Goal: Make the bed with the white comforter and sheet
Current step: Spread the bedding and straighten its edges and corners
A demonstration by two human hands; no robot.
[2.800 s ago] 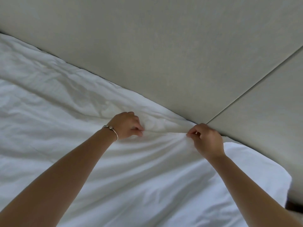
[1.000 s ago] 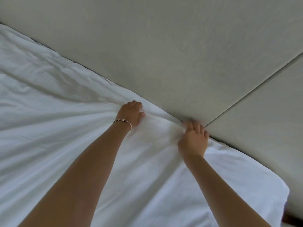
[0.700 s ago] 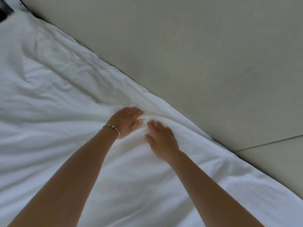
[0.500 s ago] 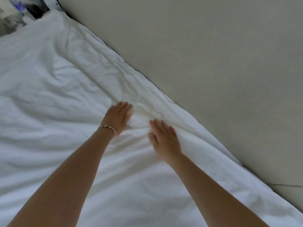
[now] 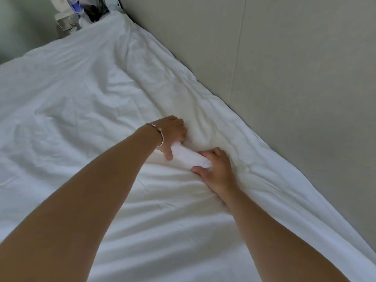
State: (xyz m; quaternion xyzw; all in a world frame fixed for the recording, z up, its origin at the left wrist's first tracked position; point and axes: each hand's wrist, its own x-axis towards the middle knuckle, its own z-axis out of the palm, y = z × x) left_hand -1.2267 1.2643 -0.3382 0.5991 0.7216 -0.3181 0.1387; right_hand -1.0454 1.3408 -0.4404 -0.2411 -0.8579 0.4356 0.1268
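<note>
Two hands at frame centre: left hand (image 5: 173, 135) and right hand (image 5: 216, 169) each grip one bunched fold (image 5: 190, 157) of the single white comforter (image 5: 81, 102), which fills the frame's left beside the headboard (image 5: 284, 78).

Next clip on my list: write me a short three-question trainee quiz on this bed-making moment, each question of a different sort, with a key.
1. True or false: both hands grip the same raised fold of white bedding.
2. Multiple choice: the bracelet is on which wrist? A) left B) right C) neither
3. Fill in: along its far edge the bedding meets the grey ____.

Key:
1. True. The left hand and right hand each curl round an end of the fold.
2. A
3. headboard
</note>
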